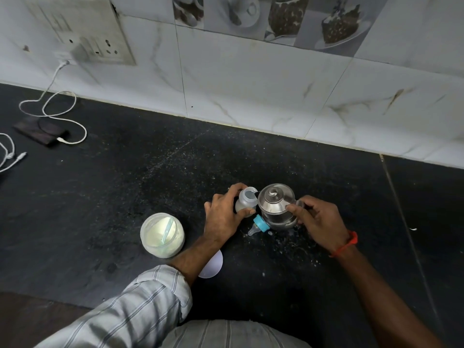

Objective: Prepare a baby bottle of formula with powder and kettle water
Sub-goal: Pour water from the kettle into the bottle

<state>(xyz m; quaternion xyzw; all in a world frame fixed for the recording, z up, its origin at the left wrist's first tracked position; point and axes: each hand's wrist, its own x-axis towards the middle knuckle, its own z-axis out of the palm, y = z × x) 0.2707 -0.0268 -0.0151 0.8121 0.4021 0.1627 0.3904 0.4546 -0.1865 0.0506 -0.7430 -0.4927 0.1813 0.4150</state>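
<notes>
The left hand (pixel 223 217) clamps the open bottle (pixel 247 201) upright on the counter (pixel 125 184) so its mouth meets the spout of the steel kettle (pixel 275 207) at its three o'clock — tilted by the right hand (pixel 319 222) gripping the handle — with the teat cap (pixel 258 224) at six o'clock and the powder jar (pixel 162 234) at eight.

No text, label, brand or number can be read anywhere. The bottle (pixel 247 200), the kettle (pixel 276 207) and the powder jar (pixel 162 236) show no legible markings, and the picture tiles (pixel 271 18) on the wall carry only food images, no words.
</notes>
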